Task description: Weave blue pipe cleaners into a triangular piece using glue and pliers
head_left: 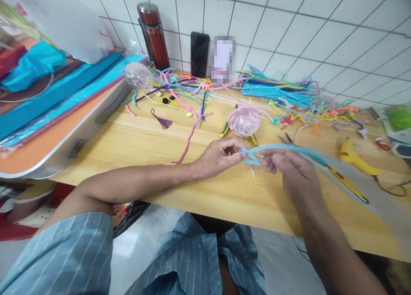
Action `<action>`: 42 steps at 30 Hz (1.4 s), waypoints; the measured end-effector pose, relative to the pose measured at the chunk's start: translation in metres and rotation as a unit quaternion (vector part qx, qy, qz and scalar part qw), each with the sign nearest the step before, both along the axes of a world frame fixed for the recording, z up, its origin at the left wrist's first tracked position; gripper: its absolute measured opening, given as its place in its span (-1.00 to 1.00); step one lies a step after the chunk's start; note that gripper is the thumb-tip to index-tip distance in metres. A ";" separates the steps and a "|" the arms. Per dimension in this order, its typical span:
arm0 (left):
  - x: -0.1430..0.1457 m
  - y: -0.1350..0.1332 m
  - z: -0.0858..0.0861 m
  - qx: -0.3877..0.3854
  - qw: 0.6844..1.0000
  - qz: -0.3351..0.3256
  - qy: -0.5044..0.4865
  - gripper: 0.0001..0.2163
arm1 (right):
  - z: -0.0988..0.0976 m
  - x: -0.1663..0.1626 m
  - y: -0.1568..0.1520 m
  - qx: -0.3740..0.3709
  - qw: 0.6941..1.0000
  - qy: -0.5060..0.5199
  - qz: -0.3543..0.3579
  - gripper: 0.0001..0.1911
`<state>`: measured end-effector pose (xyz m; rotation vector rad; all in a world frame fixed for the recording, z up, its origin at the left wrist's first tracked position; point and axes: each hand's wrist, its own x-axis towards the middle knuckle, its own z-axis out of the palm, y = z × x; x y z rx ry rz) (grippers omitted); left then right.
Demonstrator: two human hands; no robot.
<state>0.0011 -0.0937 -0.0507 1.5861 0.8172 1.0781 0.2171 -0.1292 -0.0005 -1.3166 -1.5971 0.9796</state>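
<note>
Light-blue pipe cleaners [298, 148] are crossed and bent into a small loop above the table. My left hand [215, 157] pinches them where they cross, thumb against fingers. On the other side of the loop, my right hand [293, 168] has its fingers closed at the strands; its fingertips are slightly blurred. Long blue ends trail right, past my right hand. Just behind the hands rests a clear pinkish ball-like piece [244, 122], with yellow-and-green handled pliers [224, 129] partly hidden under it. A thin pale strip [252, 171] lies below the loop.
Piles of colored pipe cleaners [272, 89] line the tiled wall. A red thermos [154, 38] and two phones [199, 54] stand there. A yellow glue gun [356, 158] and yellow cutter [348, 186] lie right. A purple tassel [162, 120] and an orange-lined case [93, 119] are left.
</note>
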 end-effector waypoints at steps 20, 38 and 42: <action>0.007 -0.002 -0.007 -0.287 0.945 -0.133 -0.086 -0.84 | -0.027 -0.007 0.010 -0.076 0.996 0.035 -0.029 -0.89; 0.004 -0.008 0.002 -0.249 0.961 -0.111 -0.035 -0.84 | -0.035 -0.009 0.010 -0.055 0.995 0.079 0.003 -0.94; 0.005 -0.008 -0.002 -0.240 0.963 -0.110 -0.057 -0.77 | -0.036 -0.009 0.009 -0.025 0.999 0.046 -0.012 -0.93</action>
